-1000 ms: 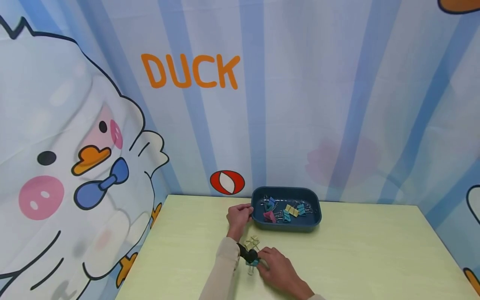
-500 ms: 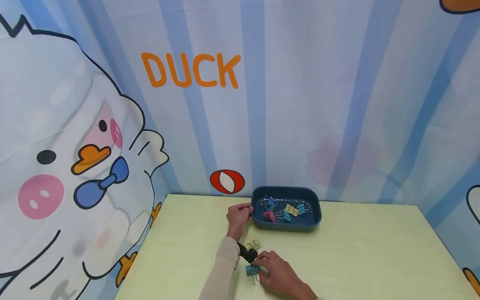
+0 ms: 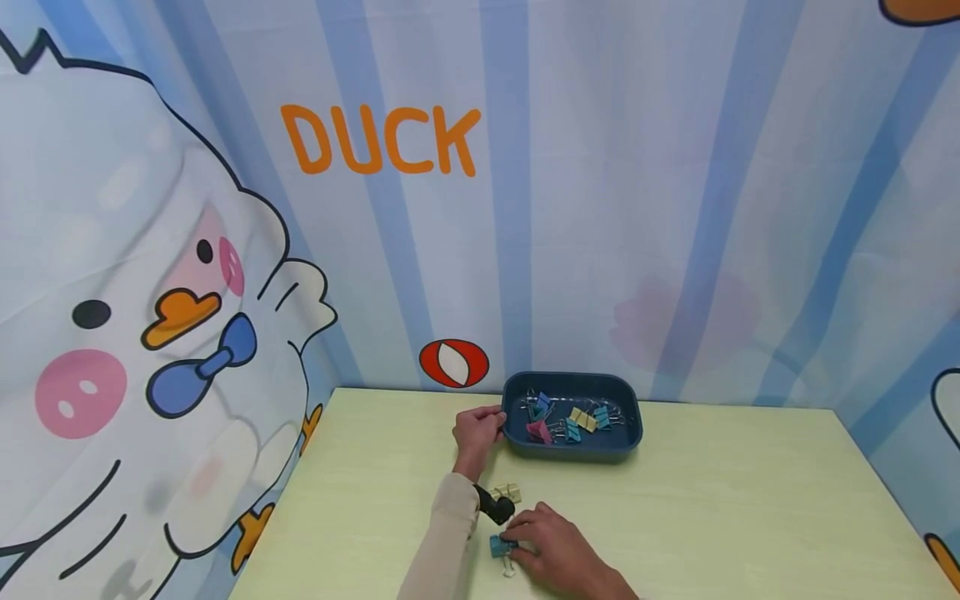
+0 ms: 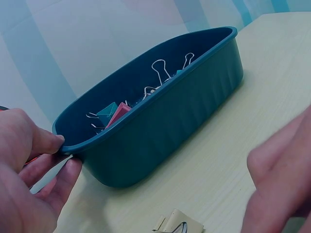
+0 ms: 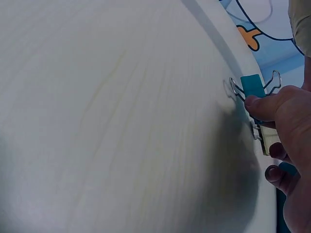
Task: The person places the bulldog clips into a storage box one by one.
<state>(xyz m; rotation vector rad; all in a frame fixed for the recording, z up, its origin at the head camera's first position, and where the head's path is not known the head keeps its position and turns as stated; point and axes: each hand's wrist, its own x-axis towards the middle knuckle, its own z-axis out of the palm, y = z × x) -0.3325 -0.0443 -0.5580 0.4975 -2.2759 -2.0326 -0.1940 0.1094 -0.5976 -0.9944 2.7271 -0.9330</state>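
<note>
My left hand (image 3: pixel 477 435) pinches the left end of the rim of a dark blue plastic bin (image 4: pixel 160 131), thumb on top and fingers under the lip. Inside the bin lie several binder clips, among them a pink one (image 4: pixel 119 112), teal ones and a yellow one (image 3: pixel 582 420). Nearer the front of the table, my right hand (image 3: pixel 553 546) pinches a teal binder clip (image 5: pixel 252 86) between thumb and fingers, its wire handles spread to both sides. A cream-yellow binder clip (image 4: pixel 181 223) lies on the table between the bin and my right hand.
The pale yellow table (image 3: pixel 712 508) reaches back to a curtain (image 3: pixel 600 208) printed with a duck and blue stripes. A black wrist-camera mount (image 3: pixel 497 505) sticks out from my left sleeve, close above the yellow clip.
My right hand has drawn the teal clip slightly toward the front, away from the yellow clip, which has also shifted a little. The left hand and the bin have stayed put.
</note>
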